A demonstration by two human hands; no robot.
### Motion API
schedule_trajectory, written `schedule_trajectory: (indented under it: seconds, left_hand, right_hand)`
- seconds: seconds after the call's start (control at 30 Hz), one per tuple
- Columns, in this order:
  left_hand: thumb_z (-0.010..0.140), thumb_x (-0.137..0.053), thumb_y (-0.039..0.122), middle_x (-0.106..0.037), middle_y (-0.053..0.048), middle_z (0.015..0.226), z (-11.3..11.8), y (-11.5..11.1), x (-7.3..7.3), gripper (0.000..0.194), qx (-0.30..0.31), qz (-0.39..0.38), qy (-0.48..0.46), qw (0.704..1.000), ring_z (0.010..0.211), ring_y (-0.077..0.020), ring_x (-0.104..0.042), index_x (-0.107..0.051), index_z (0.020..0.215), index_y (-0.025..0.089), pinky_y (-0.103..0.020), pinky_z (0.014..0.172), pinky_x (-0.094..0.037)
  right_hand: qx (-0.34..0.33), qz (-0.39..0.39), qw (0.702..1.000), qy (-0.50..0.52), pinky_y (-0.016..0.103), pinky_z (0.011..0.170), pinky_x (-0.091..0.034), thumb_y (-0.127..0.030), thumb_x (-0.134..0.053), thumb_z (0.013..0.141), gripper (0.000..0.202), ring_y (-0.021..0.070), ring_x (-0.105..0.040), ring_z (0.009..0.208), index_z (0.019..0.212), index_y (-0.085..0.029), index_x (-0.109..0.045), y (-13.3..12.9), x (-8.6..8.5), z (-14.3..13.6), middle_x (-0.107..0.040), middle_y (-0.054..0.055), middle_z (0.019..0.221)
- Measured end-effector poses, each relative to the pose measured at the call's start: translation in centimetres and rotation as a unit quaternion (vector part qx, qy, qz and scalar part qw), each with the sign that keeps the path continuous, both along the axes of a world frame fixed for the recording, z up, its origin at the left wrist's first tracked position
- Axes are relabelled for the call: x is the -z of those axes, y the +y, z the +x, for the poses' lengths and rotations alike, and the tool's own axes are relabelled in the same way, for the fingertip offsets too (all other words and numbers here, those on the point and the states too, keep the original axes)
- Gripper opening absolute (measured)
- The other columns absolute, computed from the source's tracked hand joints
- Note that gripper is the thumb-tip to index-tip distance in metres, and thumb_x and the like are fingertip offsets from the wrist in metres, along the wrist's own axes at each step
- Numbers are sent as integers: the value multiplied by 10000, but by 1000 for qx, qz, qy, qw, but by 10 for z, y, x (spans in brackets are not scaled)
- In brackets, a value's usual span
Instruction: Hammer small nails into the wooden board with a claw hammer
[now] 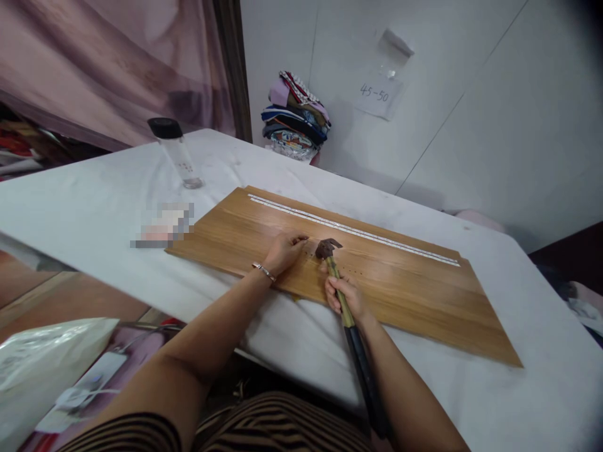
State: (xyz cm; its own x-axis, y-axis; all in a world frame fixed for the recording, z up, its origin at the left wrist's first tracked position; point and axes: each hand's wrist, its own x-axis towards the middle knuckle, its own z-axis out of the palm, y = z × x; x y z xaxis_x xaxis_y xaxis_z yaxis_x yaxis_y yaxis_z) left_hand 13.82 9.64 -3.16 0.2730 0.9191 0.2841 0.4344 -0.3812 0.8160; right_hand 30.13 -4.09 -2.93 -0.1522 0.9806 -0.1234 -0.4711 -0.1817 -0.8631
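Observation:
My right hand (345, 295) is wrapped round the upper part of the handle of a claw hammer (347, 314), close below its rusty head. The black grip slants down towards my body, and the head hovers over or rests on a wooden board (409, 289); I cannot tell which. Just left of the hammer head, my left hand (284, 251) pinches with thumb and forefinger at the board's surface. Whatever is between those fingertips is too small to make out. Several small dark dots in a row mark the board near both hands. Two white measuring strips (353, 227) run along its far side.
A white-covered table (527, 301) carries the board. A clear bottle with a black lid (181, 157) stands at the back left, near a blurred-out item (164, 225). Folded clothes (296, 119) are stacked by the wall. A power strip (89, 383) lies at lower left.

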Motion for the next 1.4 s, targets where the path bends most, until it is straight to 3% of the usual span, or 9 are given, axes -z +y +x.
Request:
schedule_trajectory:
  seconds: [0.37,0.97,1.4]
  left_hand:
    - [813,-567,236,-751,-38,898,0,2,4,214,5,5,13,1000,777,-157,-651,-746,919,185,-269,748,-525]
    - [777,-556,268,-746,-23,857,-1,-1,0,218,11,-3,-3,1000,737,-143,-616,-739,868,192,-257,727,-502]
    - [759,-579,280,-710,-4,737,0,-1,0,164,13,-6,-7,1000,660,-131,-583,-713,787,191,-244,634,-461]
  right_hand:
    - [3,1,1000,-15,173,265,-271,-361,-693,749,345,34,-366,267,1002,-157,-580,-2,-2,-1,-528,-95,539]
    - [11,-9,1000,-20,181,264,-273,-369,-699,738,364,39,-363,267,1005,-159,-569,-1,-4,-1,-525,-100,535]
    - [10,-11,1000,-22,169,260,-268,-367,-706,729,384,40,-373,267,1017,-153,-568,-2,-4,-1,-533,-97,529]
